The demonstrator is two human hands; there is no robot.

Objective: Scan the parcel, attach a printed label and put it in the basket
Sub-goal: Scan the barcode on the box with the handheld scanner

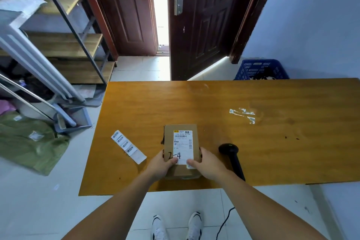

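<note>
A small brown cardboard parcel (181, 138) lies on the wooden table (253, 142) near its front edge. It carries a white shipping label and a handwritten "2-4". My left hand (162, 164) grips its near left side, thumb on top. My right hand (204, 163) grips its near right side, thumb on the label's lower edge. A strip of printed white labels (127, 146) lies on the table to the parcel's left. A black handheld scanner (231, 159) rests on the table to the right, beside my right wrist. A blue plastic basket (261, 69) stands on the floor beyond the table's far right.
A dark wooden door (202, 21) stands ajar straight ahead. Metal shelving (74, 45) with wooden boards fills the left side. A green bag (29, 142) and a dustpan (72, 119) lie on the floor at left. White tape residue (243, 114) marks the tabletop.
</note>
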